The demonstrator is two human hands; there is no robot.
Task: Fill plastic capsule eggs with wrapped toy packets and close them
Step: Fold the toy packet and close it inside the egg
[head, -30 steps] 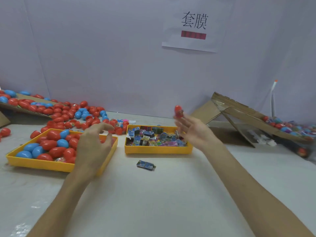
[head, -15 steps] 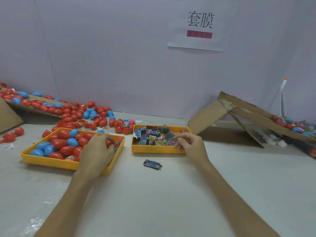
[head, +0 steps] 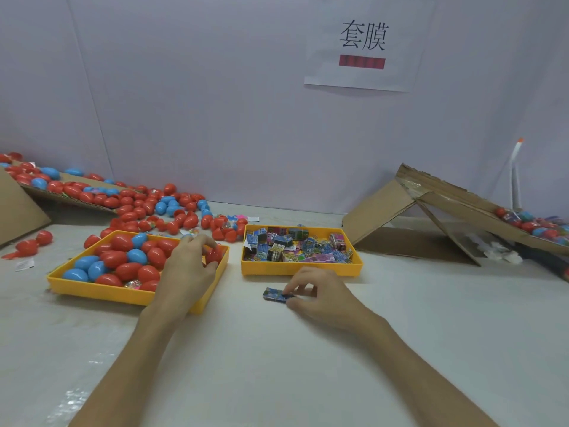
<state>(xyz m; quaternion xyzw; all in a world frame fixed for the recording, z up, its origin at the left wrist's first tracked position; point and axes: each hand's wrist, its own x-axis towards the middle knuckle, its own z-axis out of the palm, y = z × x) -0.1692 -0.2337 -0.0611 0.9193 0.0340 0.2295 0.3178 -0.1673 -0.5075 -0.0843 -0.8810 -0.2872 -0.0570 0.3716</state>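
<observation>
From the head camera: my left hand (head: 187, 272) is over the right end of the shallow yellow plastic tray (head: 101, 292) of red and blue eggs, fingers curled round one red plastic capsule egg (head: 214, 255) at the tray's far right corner. My right hand (head: 317, 300) is down on the white table (head: 277, 380), with thumb and fingertips pinching a small blue wrapped toy packet (head: 275, 294) that lies flat on the table. It sits just in front of the second yellow tray (head: 301, 269), which is heaped with printed packets (mostly blue and pink wrappers). Behind the trays a loose scatter of red and blue eggs (head: 147, 208) runs along the wall. Off to the right a brown cardboard ramp (head: 431, 204) leans, with more eggs on it. A white paper sign (head: 363, 44) hangs on the wall above.
</observation>
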